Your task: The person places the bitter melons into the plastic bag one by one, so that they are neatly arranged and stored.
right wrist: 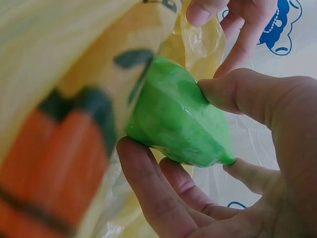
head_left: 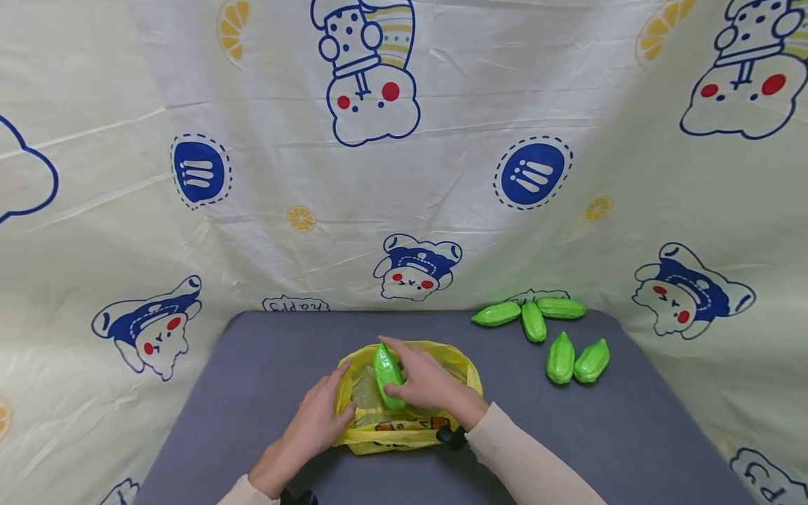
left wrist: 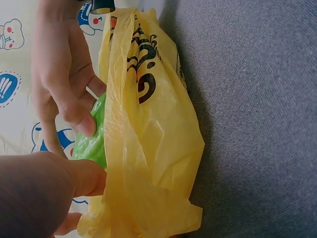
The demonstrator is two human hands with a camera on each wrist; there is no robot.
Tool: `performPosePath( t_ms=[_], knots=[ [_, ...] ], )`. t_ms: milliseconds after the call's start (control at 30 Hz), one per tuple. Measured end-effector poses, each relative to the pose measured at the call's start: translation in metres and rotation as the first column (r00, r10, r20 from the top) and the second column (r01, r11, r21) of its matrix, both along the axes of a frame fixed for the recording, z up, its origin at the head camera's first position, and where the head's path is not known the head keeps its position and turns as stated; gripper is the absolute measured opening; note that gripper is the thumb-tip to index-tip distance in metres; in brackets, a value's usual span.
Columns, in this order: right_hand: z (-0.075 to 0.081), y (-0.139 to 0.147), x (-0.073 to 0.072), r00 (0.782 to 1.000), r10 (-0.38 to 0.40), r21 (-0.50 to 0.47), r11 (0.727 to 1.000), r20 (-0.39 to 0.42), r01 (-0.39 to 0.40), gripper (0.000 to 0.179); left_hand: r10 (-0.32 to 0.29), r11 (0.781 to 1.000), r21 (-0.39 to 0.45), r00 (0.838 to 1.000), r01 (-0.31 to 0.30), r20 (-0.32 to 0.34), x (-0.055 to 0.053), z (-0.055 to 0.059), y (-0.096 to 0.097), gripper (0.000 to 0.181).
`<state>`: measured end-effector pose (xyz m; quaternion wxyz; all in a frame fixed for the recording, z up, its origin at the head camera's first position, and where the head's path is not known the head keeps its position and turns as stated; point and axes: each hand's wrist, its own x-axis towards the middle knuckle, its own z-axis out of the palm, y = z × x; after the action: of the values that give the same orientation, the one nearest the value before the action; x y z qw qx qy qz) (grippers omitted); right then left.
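Note:
A green, glossy, ridged star fruit [head_left: 385, 372] stands tilted over the mouth of a yellow plastic bag [head_left: 391, 443]. My right hand [head_left: 432, 381] holds it between thumb and fingers, and the right wrist view shows the thumb on one side of the star fruit [right wrist: 181, 116] with the fingers under the other. My left hand [head_left: 318, 415] grips the bag's left rim, thumb inside the mouth and fingers along the outside. In the left wrist view the bag's wall [left wrist: 158, 144] hides the lower part of the star fruit [left wrist: 94, 141].
More green star fruits lie at the right: a group [head_left: 533, 321] along the table's back edge and a pair [head_left: 560, 359] closer in. The grey table [head_left: 271, 379] meets a cartoon-printed cloth [head_left: 454, 182] behind. Dark wrist cameras [head_left: 451, 438] sit by both wrists.

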<state>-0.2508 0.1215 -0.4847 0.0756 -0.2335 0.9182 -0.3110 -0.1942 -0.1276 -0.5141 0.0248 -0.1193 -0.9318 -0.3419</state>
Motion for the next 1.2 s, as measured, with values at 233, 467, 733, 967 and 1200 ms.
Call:
performPosePath(
  t_ms=[233,467,733,967,1200],
  knots=[
    [0.000,-0.010,-0.002,0.998,-0.008,-0.038,0.999,0.057,0.010,0.091,-0.001,1.000,0.003,1.000,0.001,-0.016,-0.001,-0.001,0.000,0.080],
    [0.001,-0.019,0.000,0.990,-0.006,-0.054,0.998,0.139,0.013,0.091,-0.003,1.000,0.003,0.999,0.003,-0.036,0.000,-0.002,0.000,0.079],
    [0.002,-0.030,0.002,0.980,-0.023,-0.028,0.999,0.195,0.029,0.093,-0.007,1.000,0.005,0.999,0.007,-0.039,0.000,-0.004,-0.001,0.079],
    [0.002,-0.030,0.005,0.968,-0.025,-0.022,0.999,0.248,0.032,0.096,-0.009,1.000,0.021,0.999,0.010,-0.044,0.001,-0.004,-0.002,0.078],
    [0.000,-0.026,0.006,0.979,-0.028,0.021,0.999,0.203,0.024,0.092,-0.004,1.000,0.015,0.998,0.005,-0.058,0.002,-0.004,-0.002,0.077]
  ],
)
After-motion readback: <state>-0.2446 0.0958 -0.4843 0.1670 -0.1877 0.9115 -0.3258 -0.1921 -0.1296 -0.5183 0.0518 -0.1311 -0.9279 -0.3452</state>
